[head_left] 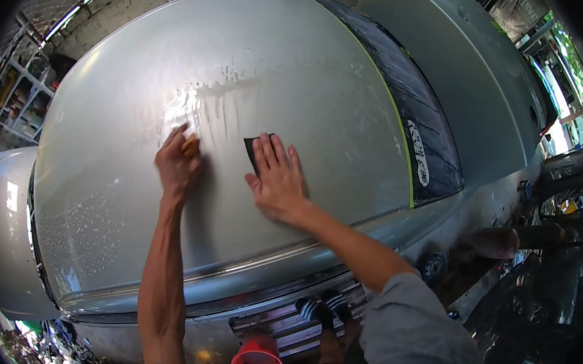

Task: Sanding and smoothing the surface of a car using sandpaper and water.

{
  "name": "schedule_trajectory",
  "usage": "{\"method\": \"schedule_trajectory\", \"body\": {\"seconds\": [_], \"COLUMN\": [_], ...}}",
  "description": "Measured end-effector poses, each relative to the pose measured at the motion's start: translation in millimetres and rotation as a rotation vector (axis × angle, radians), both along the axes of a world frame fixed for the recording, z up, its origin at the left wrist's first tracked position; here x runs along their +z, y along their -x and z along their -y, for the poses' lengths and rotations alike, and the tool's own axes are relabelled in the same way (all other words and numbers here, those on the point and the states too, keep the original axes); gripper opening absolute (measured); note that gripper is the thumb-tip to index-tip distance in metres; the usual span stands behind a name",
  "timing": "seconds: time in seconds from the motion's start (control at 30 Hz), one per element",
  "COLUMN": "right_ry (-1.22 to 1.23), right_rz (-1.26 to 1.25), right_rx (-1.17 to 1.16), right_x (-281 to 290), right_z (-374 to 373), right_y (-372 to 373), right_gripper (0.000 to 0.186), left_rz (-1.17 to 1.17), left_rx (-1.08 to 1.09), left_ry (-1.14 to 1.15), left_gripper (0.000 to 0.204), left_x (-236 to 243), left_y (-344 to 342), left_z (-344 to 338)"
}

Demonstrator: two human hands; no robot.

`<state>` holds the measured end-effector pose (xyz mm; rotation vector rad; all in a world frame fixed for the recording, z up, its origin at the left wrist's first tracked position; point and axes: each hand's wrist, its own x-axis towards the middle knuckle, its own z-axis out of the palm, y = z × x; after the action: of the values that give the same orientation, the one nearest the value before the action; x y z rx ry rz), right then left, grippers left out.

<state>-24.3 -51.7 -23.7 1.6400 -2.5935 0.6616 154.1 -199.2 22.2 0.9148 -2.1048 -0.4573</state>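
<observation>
My left hand is closed round a small orange-yellow piece that looks like a sponge, just above the wet silver car roof. To its right, my right hand lies on the roof with its fingers stretched over a black sheet of sandpaper. Part of the sheet shows along the index finger and thumb; the rest is under the fingers. Water streaks and a bright glare mark the roof ahead of my hands. Drops dot its near left part.
A red bucket with something dark inside stands below, beside a slatted platform under my feet. Yellow-green tape edges the dark covered glass on the right. A metal rack and a wall lie beyond the car.
</observation>
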Motion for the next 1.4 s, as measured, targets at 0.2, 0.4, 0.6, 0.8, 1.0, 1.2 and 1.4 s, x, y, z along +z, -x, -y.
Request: {"method": "schedule_trajectory", "body": {"seconds": [0.2, 0.4, 0.6, 0.8, 1.0, 1.2, 1.4], "right_ry": [-0.081, 0.074, -0.046, -0.017, -0.022, -0.064, -0.072], "right_rz": [-0.133, -0.007, 0.052, -0.031, -0.006, -0.085, -0.074], "right_rx": [-0.213, -0.144, -0.031, 0.069, 0.092, 0.122, 0.355], "right_x": [-10, -10, 5, -6, -6, -2, -12], "right_z": [5, 14, 18, 3, -9, 0, -88], "right_y": [4, 78, 128, 112, 147, 229, 164], "right_gripper": [0.065, 0.066, 0.065, 0.066, 0.066, 0.061, 0.061], "left_rz": [-0.039, -0.003, 0.225, 0.475, 0.468, 0.582, 0.639], "left_rx": [-0.303, -0.187, 0.144, 0.150, 0.200, 0.336, 0.431], "left_ry": [-0.200, -0.017, 0.091, -0.029, -0.099, -0.067, -0.071], "left_gripper": [0.014, 0.024, 0.068, 0.076, 0.090, 0.098, 0.098], "left_x": [24, -1, -31, -17, -21, -15, -10], "left_y": [152, 164, 144, 135, 115, 129, 114], "left_z": [-57, -61, -51, -43, -61, -73, -68]}}
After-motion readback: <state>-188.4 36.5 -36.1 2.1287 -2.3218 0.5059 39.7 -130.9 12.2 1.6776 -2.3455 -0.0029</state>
